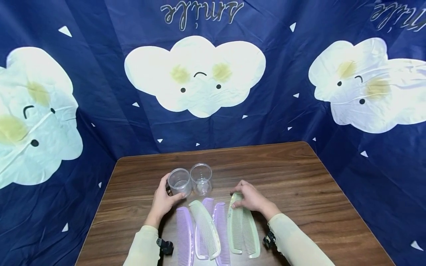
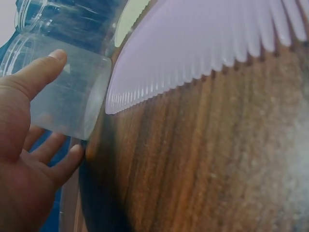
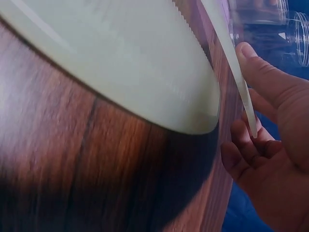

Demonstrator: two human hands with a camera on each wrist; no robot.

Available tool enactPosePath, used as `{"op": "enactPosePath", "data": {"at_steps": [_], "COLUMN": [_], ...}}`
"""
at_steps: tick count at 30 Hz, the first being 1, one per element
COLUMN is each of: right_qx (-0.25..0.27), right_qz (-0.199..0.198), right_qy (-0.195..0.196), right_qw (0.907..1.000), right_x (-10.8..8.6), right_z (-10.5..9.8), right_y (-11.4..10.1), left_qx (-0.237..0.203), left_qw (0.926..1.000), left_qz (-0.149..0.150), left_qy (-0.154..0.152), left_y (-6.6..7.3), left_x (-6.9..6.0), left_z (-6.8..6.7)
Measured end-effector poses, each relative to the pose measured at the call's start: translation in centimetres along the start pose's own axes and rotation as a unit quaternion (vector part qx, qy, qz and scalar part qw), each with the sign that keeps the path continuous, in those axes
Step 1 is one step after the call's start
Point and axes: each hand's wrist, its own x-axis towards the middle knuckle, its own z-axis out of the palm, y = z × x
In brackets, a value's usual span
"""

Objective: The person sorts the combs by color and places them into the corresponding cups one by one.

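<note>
My left hand [image 1: 162, 202] holds a clear plastic jar [image 1: 179, 180], thumb on the near side and fingers round the far side. In the left wrist view the jar [image 2: 72, 92] stands beside a purple comb [image 2: 159, 53]. A second clear jar [image 1: 201, 177] stands just right of the first. My right hand [image 1: 252, 199] pinches the far end of a light green comb [image 1: 235, 229] between thumb and fingers. That end is tilted up off the table in the right wrist view, where the held comb [image 3: 231, 53] shows edge-on. Another green comb [image 1: 250, 236] lies right beside it.
Several combs lie fanned on the wooden table [image 1: 299, 192]: a purple one [image 1: 185, 236] at left, a pale green one [image 1: 206, 229] across other purple ones, and a purple comb [image 1: 221, 229] near the middle. A dark blue cloth [image 1: 206, 133] with clouds hangs behind.
</note>
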Motion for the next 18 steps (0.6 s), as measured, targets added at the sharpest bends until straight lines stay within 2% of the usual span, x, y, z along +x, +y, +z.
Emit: {"op": "enactPosePath", "data": {"at_steps": [8,18], "right_qx": [-0.005,-0.003], "right_qz": [-0.004,-0.042], "right_qy": [-0.007,0.014], "right_qw": [1.0,0.999], "right_x": [-0.5,-0.7], "right_z": [-0.7,-1.6], "right_y": [0.0,0.5], "left_qx": [-0.008,-0.01], "left_qw": [0.9997,0.9993], "left_qz": [-0.016,-0.024], "left_qy": [-0.014,-0.026], "left_y": [0.1,0.0], "left_x": [0.2,0.4], "left_z": [0.0,0.0]}}
